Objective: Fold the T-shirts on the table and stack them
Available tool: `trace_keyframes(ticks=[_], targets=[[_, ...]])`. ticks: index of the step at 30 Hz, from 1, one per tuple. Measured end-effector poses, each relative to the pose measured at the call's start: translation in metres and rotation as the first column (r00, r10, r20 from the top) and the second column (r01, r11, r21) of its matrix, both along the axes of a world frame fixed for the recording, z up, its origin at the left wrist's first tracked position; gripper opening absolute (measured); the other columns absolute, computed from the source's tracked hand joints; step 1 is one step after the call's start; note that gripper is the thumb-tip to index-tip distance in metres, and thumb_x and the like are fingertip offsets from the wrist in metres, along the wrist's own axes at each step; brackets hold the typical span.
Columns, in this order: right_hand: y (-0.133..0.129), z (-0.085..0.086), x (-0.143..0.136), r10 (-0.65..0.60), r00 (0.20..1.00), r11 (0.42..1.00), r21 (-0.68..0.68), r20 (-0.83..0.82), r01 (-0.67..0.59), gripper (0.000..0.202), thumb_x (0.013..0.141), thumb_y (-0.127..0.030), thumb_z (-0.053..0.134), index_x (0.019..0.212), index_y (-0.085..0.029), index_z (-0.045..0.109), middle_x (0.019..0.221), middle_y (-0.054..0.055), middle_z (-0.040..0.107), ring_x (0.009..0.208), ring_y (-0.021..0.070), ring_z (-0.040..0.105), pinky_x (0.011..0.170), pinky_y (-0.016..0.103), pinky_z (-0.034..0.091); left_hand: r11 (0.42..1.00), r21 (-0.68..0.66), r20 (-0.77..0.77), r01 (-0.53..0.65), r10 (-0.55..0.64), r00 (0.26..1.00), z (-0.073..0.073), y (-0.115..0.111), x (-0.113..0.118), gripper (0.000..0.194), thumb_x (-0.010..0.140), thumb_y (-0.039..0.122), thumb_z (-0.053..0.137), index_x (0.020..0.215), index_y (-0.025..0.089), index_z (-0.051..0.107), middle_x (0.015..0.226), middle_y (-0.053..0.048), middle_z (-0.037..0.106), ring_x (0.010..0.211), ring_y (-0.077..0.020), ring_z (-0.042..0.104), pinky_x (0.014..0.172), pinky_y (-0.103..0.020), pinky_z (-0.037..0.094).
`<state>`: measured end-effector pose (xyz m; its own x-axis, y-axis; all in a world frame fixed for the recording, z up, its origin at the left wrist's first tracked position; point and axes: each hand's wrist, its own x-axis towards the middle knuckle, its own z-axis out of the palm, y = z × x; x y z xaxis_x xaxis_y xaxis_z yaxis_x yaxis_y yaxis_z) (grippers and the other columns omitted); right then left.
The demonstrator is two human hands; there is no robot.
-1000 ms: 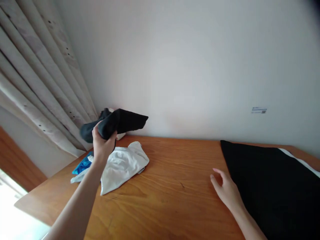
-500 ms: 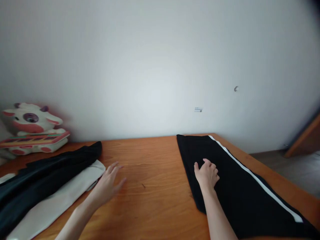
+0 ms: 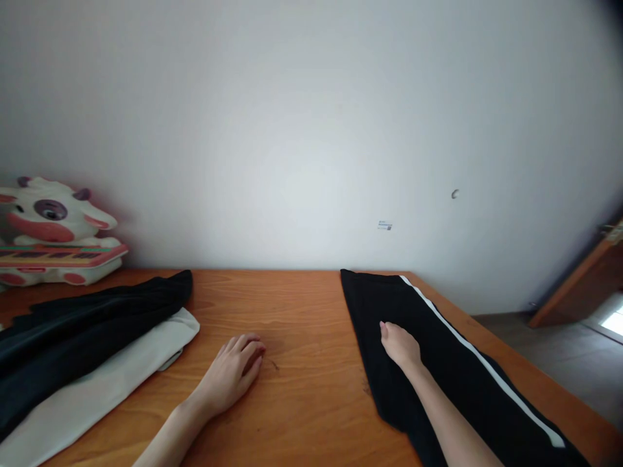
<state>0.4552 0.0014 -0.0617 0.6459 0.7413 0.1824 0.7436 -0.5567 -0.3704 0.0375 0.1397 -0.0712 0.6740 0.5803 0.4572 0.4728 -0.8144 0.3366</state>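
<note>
Our left hand (image 3: 232,373) has shifted right, away from the white cloth it was beside half a second ago, and our right hand (image 3: 402,345) has curled in more over the black garment (image 3: 455,373). One second ago our left hand held the dark cloth (image 3: 97,331), which now lies spread at the lower left of the frame.

Our left fingers (image 3: 252,345) are loosely bent and hold nothing, low over the tabletop (image 3: 292,402) near a small dark mark (image 3: 275,366); we cannot tell whether they touch the wood. Our right fingers are tucked in beneath the hand, mostly hidden, and we cannot tell whether they pinch the fabric.

Around that hand, the black garment lies flat across the lower right of the frame, a white stripe (image 3: 474,351) slanting along its right side. Well apart from it, left of our left hand, the dark cloth partly covers the white cloth (image 3: 121,373).

Farther out, we see a cow toy (image 3: 53,217) with a keyboard (image 3: 63,257) at the left edge of the frame, a printed label (image 3: 385,226) on the pale wall (image 3: 272,130), and a wooden door (image 3: 579,292) at the right edge.
</note>
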Motion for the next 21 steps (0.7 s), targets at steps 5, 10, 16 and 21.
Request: trace_keyframes(ticks=[5,10,16,21], targets=[[-0.01,0.008,-0.007,-0.045,0.995,0.964,0.258,-0.09,0.067,0.046,0.096,-0.05,0.033,0.056,-0.028,0.041,0.058,0.004,0.06,0.058,0.0235,0.059,0.058,0.032,0.037,1.0,0.005,-0.002,0.01,-0.01,1.0,-0.002,0.001,0.0,0.023,0.097,0.03,0.048,0.104,0.026,0.07,0.113,-0.007,0.071,0.102,-0.0241,0.068,0.094,-0.04,0.056],[0.013,0.043,-0.031,-0.005,0.985,0.843,0.529,-0.175,0.098,0.059,0.088,-0.077,0.02,0.06,-0.029,0.038,0.056,0.005,0.055,0.061,0.0239,0.056,0.061,0.034,0.041,1.0,-0.008,0.008,0.018,-0.018,1.0,-0.008,0.006,-0.002,0.022,0.097,0.031,0.049,0.109,0.024,0.067,0.112,-0.008,0.07,0.101,-0.0241,0.068,0.093,-0.041,0.056],[0.039,0.106,-0.144,0.585,0.742,0.563,0.823,-0.328,-0.081,0.053,0.089,-0.074,0.047,0.071,-0.024,0.052,0.07,-0.001,0.059,0.072,0.0177,0.056,0.069,0.028,0.047,0.99,-0.138,0.161,0.03,-0.008,0.987,-0.006,-0.003,-0.004,0.084,0.085,0.055,0.069,0.154,0.025,0.031,0.145,-0.016,0.054,0.131,-0.0348,0.056,0.107,-0.052,0.049],[0.026,0.136,-0.191,0.849,0.404,0.449,0.867,-0.34,-0.214,0.05,0.098,-0.064,0.043,0.069,-0.025,0.052,0.068,-0.001,0.06,0.069,0.0169,0.057,0.073,0.03,0.049,0.943,-0.289,0.33,0.166,-0.065,0.942,-0.009,-0.013,-0.004,0.132,0.07,0.068,0.077,0.161,0.027,-0.009,0.166,-0.018,0.023,0.147,-0.0401,0.035,0.114,-0.057,0.041]])
